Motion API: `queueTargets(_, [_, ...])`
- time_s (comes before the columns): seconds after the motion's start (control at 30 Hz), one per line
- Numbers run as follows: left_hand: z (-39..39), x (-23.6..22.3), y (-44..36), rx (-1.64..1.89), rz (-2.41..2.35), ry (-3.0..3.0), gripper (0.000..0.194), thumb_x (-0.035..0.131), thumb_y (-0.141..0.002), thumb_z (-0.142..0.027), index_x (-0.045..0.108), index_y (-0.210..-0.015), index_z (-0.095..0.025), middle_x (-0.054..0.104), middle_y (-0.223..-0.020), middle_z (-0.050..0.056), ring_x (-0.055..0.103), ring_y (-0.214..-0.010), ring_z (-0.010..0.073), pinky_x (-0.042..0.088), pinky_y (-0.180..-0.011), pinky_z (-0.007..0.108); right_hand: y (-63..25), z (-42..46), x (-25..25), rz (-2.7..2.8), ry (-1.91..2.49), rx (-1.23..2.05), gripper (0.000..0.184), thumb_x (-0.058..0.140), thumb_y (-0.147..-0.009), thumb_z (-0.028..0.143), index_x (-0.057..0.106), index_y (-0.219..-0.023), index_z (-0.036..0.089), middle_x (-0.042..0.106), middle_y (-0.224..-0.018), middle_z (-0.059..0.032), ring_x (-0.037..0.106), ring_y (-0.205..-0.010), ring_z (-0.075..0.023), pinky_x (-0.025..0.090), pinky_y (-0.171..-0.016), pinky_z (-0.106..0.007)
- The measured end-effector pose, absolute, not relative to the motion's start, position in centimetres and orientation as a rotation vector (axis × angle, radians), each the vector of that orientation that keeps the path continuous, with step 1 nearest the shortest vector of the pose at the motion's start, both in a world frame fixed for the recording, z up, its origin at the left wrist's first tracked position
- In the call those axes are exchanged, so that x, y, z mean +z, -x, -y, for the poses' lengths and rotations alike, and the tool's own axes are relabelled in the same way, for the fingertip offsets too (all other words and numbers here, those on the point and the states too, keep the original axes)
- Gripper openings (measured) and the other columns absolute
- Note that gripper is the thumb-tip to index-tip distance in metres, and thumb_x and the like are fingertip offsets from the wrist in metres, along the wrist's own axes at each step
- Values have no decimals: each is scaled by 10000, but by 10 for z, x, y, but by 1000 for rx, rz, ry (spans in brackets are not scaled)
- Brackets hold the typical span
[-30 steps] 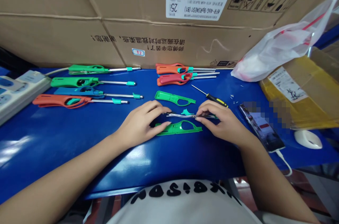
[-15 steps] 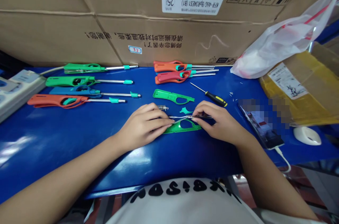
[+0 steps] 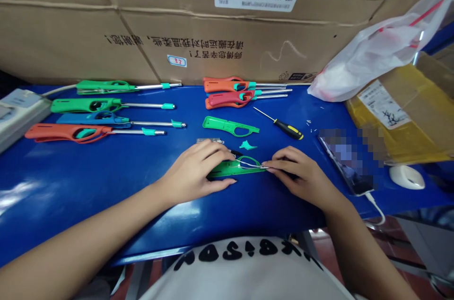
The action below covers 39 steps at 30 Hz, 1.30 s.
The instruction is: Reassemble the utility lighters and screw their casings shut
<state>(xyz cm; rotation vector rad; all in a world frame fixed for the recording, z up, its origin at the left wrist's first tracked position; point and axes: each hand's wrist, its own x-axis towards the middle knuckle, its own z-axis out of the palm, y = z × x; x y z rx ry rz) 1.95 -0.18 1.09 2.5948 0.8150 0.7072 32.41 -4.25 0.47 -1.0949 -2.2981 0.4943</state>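
A green lighter casing half (image 3: 225,170) lies in front of me. My left hand (image 3: 200,167) is closed around its left end, thumb along the near edge, fingers over the top. A small black part (image 3: 236,152) shows by the left fingertips. In a pinch, my right hand (image 3: 298,172) holds the metal end where thin white wires (image 3: 248,164) meet, over the casing's right end. The palm hides whatever continues behind it. Beyond lie a second green casing half (image 3: 227,125), a teal trigger piece (image 3: 247,145) and a clear part (image 3: 211,141), partly covered by my left hand.
Several long lighters (image 3: 85,106) lie at left, and more orange and red ones (image 3: 227,92) at the back. A screwdriver (image 3: 287,127), phone (image 3: 345,163) and white mouse (image 3: 407,177) are at right. A large carton (image 3: 177,30) stands behind, near a plastic bag (image 3: 354,68).
My right hand has moved slightly right and nearer me, bringing the wire end over the casing. My left hand has let go of the wires, and its thumb has spread along the casing's near edge.
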Motion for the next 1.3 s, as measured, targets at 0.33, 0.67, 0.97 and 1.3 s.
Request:
queueTargets(0.33, [-2,2,-17,657,-829,-2539,447,675,-973,-330,535,-1373,-187,711,-1199,95,665,-1116,255,527,-996,428,-326,48,0,2288,1111,440,398,594,-961,64,676,-1258,316,635,-1024,-53,600,-926,-183,507,-801,-378])
queueTargets(0.67, [-2,-1,-16,697,-811,-2564,381,694,-954,-326,599,-1290,-173,746,-1087,85,683,-995,246,567,-894,393,-329,51,-1,2324,1136,354,441,563,-950,30,681,-1252,328,658,-1029,-55,597,-905,-189,482,-772,-380])
queueTargets(0.97, [-6,8,-12,642,-833,-2614,323,658,-978,-326,651,-1250,-153,747,-1080,93,685,-983,238,565,-893,388,-319,43,-5,2280,1153,352,385,567,-960,52,729,-1166,335,682,-986,-37,588,-854,-177,470,-752,-364])
queueTargets(1.3, [-4,16,-13,626,-827,-2651,243,602,-996,-300,691,-1198,-198,698,-1221,94,648,-1087,240,536,-948,400,-302,38,10,2327,1280,353,242,601,-987,228,675,-1217,241,688,-1123,-78,619,-1042,-229,482,-908,-441])
